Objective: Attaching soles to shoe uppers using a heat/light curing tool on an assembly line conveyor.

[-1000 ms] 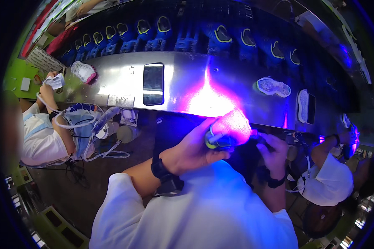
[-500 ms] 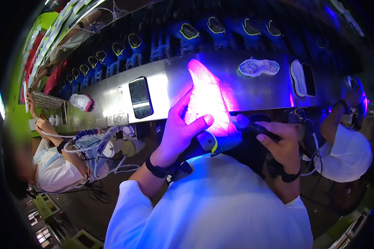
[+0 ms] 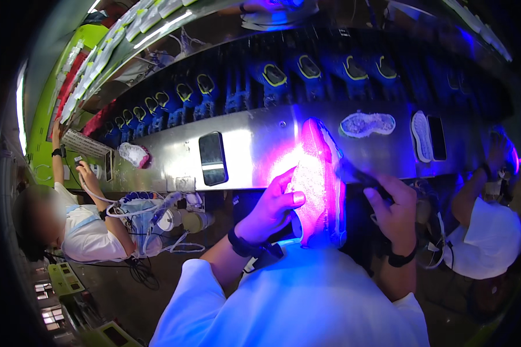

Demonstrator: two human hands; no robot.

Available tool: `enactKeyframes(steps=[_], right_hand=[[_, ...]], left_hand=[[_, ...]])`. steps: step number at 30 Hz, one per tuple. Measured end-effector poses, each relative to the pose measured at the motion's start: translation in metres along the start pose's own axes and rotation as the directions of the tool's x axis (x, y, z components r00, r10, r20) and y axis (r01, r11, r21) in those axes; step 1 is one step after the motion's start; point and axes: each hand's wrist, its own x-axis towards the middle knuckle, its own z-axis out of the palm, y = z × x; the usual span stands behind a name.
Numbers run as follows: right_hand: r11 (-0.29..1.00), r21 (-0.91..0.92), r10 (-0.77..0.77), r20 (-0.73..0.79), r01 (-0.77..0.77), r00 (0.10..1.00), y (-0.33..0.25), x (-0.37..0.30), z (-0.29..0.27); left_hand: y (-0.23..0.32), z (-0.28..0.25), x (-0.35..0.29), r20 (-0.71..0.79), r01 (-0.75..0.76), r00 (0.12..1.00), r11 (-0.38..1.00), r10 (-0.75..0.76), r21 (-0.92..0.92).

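surface (image 3: pixel 255 150): steel conveyor, a loose sole (image 3: pixel 367 124) lying near its far edge
shoe (image 3: pixel 317 179): sole up, glowing under violet light, just above the near edge
left hand (image 3: pixel 270 208): grip wrapped round the shoe — best kept steady
right hand (image 3: pixel 392 205): grip closed on a dark tool (image 3: pixel 356 173) — work it slowly along the sole edge

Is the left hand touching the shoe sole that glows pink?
Touching. The head view shows the left hand with its thumb and fingers pressed against the edge of the glowing shoe sole, no gap between them.
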Motion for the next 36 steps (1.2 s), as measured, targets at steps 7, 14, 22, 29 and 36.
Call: enactKeyframes(steps=[7, 14, 22, 29, 36], right_hand=[[0.994, -0.084, -0.065, 0.084, 0.072, 0.994, 0.003, -0.01, 0.027], [0.955, 0.103, 0.276, 0.047, -0.279, 0.96, 0.036, 0.007, 0.034], [0.967, 0.043, 0.246, 0.095, -0.25, 0.965, -0.014, 0.071, 0.004], [0.991, 0.037, 0.123, 0.068, -0.126, 0.99, -0.008, 0.042, 0.0], [0.995, 0.009, 0.1, 0.075, -0.101, 0.992, -0.006, 0.025, -0.011]], left_hand=[[0.024, -0.033, 0.01, -0.089, -0.147, 0.982, 0.975, 0.164, 0.169], [0.047, -0.058, 0.023, -0.05, -0.227, 0.945, 0.761, 0.322, 0.608], [0.034, -0.025, 0.021, 0.039, -0.173, 0.985, 0.916, 0.171, 0.363], [0.028, -0.016, 0.011, -0.013, -0.036, 0.999, 0.931, 0.044, 0.364], [0.024, -0.002, -0.005, 0.011, -0.138, 0.987, 0.826, 0.158, 0.547]])
